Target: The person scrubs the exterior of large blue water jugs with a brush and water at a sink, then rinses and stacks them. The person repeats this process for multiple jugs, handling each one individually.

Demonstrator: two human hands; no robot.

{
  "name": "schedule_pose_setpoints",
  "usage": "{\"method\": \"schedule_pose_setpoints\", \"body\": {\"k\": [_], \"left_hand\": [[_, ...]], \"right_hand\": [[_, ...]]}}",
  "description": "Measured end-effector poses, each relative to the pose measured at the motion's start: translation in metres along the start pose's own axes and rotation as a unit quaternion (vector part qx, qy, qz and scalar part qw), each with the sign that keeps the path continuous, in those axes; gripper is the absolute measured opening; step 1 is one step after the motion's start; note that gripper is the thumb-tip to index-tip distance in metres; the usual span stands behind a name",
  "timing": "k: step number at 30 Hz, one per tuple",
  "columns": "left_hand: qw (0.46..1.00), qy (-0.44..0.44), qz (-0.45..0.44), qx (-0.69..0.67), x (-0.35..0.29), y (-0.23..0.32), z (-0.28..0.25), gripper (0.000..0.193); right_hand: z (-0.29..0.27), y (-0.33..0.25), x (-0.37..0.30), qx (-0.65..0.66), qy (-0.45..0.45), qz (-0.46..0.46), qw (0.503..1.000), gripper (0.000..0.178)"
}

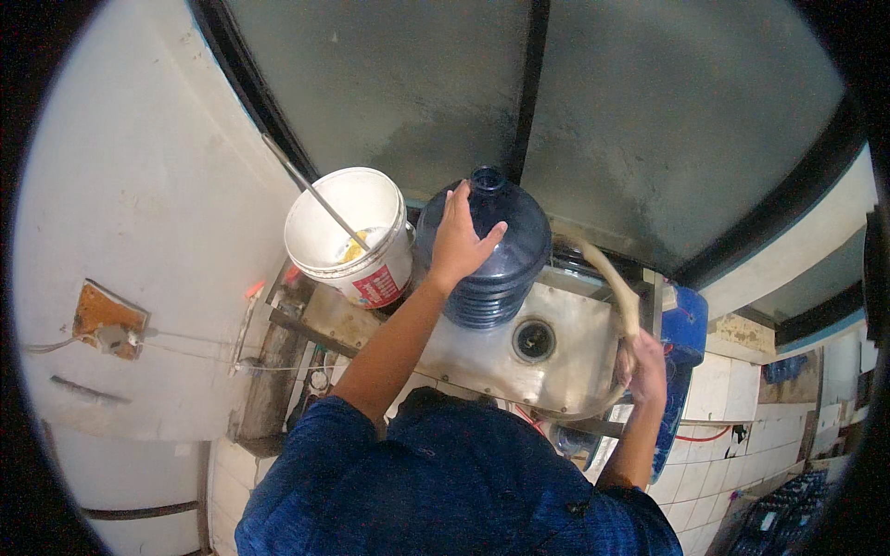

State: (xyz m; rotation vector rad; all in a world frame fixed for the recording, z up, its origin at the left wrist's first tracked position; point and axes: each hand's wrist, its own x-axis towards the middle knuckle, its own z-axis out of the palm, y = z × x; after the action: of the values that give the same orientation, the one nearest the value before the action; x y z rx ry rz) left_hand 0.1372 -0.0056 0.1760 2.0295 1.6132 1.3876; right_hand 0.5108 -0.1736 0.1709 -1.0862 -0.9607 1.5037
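A large blue-tinted water jug (522,243) stands upright on the metal sink top (580,363), its uncapped neck facing up. My left hand (461,243) lies on the jug's shoulder, thumb spread away and fingertips beside the neck. At the right side of the sink, my right hand (646,368) is wrapped round a pale, beige hose (619,289). That hose bends from behind the jug down past the hand and curves along the sink's near edge; I cannot make out either end of it.
Left of the jug sits a white bucket (401,250) with a long rod (320,196) leaning in it and something yellow inside. A round drain (533,341) opens in the sink. Framed glass panels (640,120) rise behind. Blue containers (684,324) stand at the right.
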Motion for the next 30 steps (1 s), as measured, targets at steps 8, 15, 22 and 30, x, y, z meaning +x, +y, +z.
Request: {"method": "schedule_pose_setpoints", "body": {"k": [8, 15, 22, 30], "left_hand": [[0.999, -0.008, 0.014, -0.032, 0.003, -0.009, -0.002, 0.091], [0.996, -0.044, 0.027, -0.079, 0.006, -0.017, -0.003, 0.093], [0.988, -0.065, 0.036, -0.132, 0.008, -0.026, -0.006, 0.09], [0.974, -0.106, 0.004, -0.201, 0.025, -0.028, 0.001, 0.095]], "right_hand": [[0.079, -0.038, -0.05, -0.086, 0.079, -0.074, 0.99, 0.048], [0.113, -0.001, -0.057, -0.108, 0.148, -0.035, 0.982, 0.033], [0.196, 0.006, -0.068, -0.223, 0.174, -0.137, 0.949, 0.036], [0.257, 0.009, -0.064, -0.283, 0.239, -0.142, 0.918, 0.05]]}}
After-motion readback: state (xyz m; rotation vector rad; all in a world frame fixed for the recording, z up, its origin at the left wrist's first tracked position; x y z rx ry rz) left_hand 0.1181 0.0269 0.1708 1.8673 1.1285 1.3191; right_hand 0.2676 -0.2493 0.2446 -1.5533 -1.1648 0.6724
